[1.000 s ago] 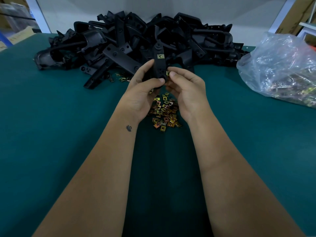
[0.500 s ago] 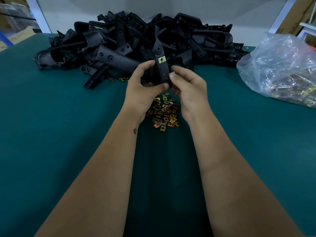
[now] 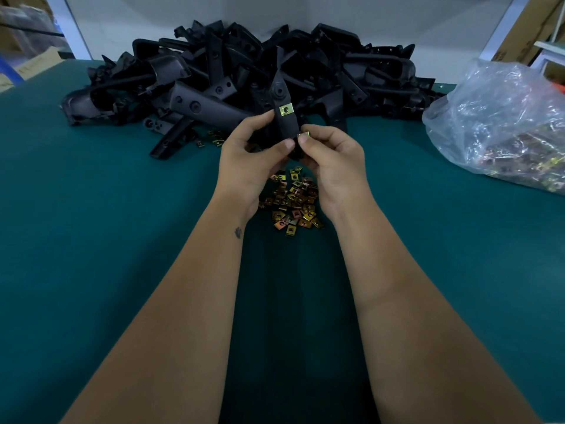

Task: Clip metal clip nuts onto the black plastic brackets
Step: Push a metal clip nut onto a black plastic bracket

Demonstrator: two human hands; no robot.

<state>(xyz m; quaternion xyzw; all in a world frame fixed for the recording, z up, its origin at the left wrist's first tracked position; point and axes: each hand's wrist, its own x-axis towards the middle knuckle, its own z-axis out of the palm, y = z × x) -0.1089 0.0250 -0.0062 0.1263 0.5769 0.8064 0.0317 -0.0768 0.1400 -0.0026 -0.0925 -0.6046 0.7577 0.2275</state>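
Note:
My left hand [image 3: 253,154] grips a black plastic bracket [image 3: 286,125], held upright above the table. One brass-coloured clip nut [image 3: 286,110] sits clipped on the bracket's upper part. My right hand [image 3: 331,156] pinches a second clip nut [image 3: 303,136] between thumb and forefinger, against the bracket's lower right edge. A loose heap of clip nuts [image 3: 293,203] lies on the mat just below both hands.
A big pile of black brackets [image 3: 244,75] fills the back of the green table mat [image 3: 107,224]. A few stray nuts [image 3: 214,140] lie by its front edge. A clear plastic bag of more nuts [image 3: 504,127] sits at the right.
The bracket has been turned and raised slightly, so the clipped nut faces me more. My right hand's pinched nut has come into view at the bracket's lower right edge.

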